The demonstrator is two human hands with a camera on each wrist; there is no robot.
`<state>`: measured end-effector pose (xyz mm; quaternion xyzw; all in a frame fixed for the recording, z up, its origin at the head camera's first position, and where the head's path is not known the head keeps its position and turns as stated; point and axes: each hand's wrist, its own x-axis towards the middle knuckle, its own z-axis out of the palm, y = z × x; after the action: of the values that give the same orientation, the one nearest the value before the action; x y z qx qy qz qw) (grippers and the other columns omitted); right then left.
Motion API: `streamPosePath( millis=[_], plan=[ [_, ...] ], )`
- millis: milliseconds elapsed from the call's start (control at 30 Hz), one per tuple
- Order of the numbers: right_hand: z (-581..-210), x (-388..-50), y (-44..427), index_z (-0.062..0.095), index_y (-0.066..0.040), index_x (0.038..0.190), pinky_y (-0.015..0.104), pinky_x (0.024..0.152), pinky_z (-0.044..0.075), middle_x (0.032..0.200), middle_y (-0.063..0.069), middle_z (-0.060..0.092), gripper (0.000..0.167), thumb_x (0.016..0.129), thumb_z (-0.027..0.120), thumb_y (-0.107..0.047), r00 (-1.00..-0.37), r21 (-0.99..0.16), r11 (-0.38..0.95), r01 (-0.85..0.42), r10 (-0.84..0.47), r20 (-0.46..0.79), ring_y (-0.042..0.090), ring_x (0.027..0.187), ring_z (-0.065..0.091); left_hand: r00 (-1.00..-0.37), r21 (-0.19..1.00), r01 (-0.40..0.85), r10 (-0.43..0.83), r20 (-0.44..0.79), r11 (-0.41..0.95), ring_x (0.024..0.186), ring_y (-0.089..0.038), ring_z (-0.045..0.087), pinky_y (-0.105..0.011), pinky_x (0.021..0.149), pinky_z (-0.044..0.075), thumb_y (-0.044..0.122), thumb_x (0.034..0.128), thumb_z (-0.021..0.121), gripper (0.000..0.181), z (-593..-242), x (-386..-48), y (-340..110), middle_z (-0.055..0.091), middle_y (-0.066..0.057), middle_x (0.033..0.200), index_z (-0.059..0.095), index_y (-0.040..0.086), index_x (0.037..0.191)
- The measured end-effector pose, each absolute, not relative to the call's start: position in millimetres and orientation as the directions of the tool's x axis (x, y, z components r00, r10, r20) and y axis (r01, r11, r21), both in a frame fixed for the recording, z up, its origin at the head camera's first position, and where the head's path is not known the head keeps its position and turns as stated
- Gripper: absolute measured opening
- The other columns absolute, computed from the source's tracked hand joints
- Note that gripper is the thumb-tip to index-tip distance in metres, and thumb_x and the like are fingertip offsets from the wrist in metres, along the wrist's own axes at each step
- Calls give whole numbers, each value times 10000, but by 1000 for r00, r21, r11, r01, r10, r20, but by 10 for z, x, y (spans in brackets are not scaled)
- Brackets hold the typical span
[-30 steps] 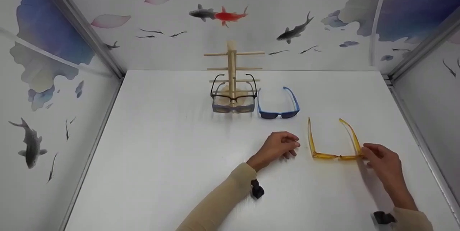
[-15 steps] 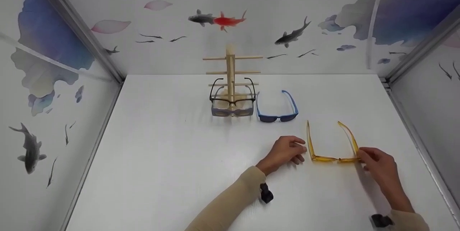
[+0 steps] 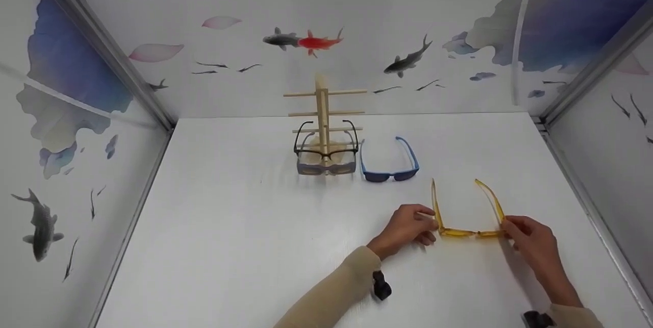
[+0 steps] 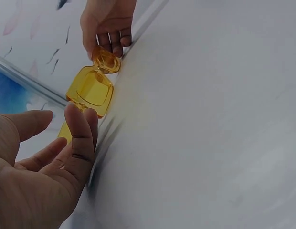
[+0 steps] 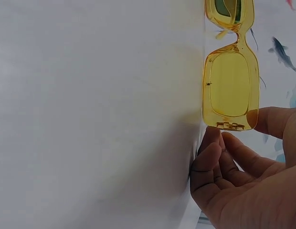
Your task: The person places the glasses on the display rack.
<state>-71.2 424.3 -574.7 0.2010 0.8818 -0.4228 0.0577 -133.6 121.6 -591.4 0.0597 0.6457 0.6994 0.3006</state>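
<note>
A person's left hand [image 3: 409, 225] has moved in beside the yellow glasses [image 3: 457, 233] at lower right of the frame, narrowing the gap seen a second ago; its fingers are loose, thumb well apart, and whether they touch the near arm cannot be told. The right hand [image 3: 533, 241] pinches the opposite hinge between fingers and thumb. With a hand at each side, the pair appears set for two-handed handling over the white counter [image 3: 229, 246]. Blue sunglasses [image 3: 377, 177] sit nearer center, beside the wooden stand [image 3: 322, 108].
</note>
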Motion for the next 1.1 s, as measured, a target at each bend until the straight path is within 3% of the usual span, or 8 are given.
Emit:
streamPosePath(
  millis=[400, 800, 1100],
  plan=[
    [-5779, -696, 4182, 654, 64, 1436, 261, 682, 555, 1104, 80, 757, 529, 1141, 608, -373, -896, -710, 551, 438, 333, -294, 153, 901, 627, -817, 938, -344, 477, -324, 49, 761, -307, 806, -306, 628, 643, 95, 1020, 757, 237, -5932, -1301, 1243, 823, -123, 920, 735, 55, 1253],
    [-5698, -678, 4103, 660, 77, 1422, 267, 668, 566, 1068, 51, 782, 489, 1132, 639, -316, -923, -763, 531, 370, 305, -235, 117, 862, 648, -842, 944, -328, 442, -309, 35, 635, -150, 722, -236, 567, 600, 69, 1020, 773, 224, -5866, -1322, 1230, 812, -107, 885, 717, 33, 1235],
    [-5591, -640, 4047, 663, 71, 1424, 269, 695, 572, 1065, 41, 783, 519, 1129, 643, -355, -931, -770, 531, 353, 283, -232, 118, 871, 643, -850, 946, -318, 423, -315, 66, 740, -254, 780, -289, 633, 637, 92, 1019, 783, 210, -5802, -1338, 1147, 807, -68, 888, 739, 74, 1223]
  ],
)
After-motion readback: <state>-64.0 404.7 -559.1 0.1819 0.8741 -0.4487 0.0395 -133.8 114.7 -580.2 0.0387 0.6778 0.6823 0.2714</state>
